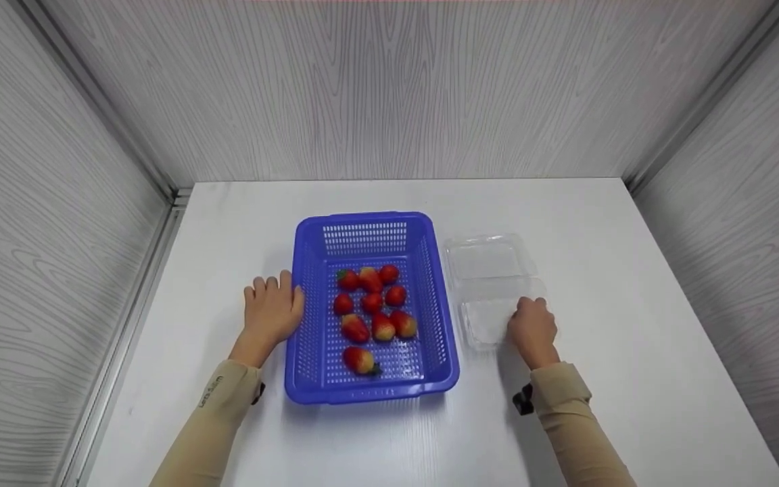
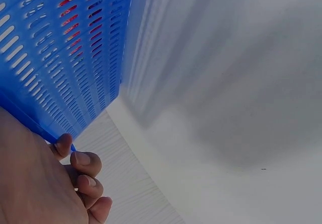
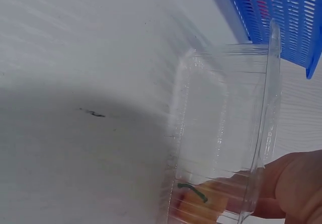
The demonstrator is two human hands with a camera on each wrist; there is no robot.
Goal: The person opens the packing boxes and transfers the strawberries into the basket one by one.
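Note:
A blue plastic basket point(image 1: 372, 392) with slotted walls holds several red strawberries point(image 1: 354, 329), some with pale yellow ends. At its left rim my left hand point(image 1: 271, 311) grips the edge; the left wrist view shows the thumb and curled fingertips point(image 2: 86, 163) there. To the basket's right lies a clear plastic clamshell box point(image 1: 477, 287), unfolded flat. My right hand point(image 1: 533, 330) reaches over the right side of the box's near half. Through the clear wall in the right wrist view, its fingers hold a red and yellow strawberry point(image 3: 204, 206) with a green stem, hidden in the head view.
Everything stands on a white tabletop point(image 1: 606, 270). Grey wood-grain panels point(image 1: 389, 88) rise at the back and on both sides. A metal rail point(image 1: 119, 325) runs along the table's left edge. The box sits close beside the basket's right wall.

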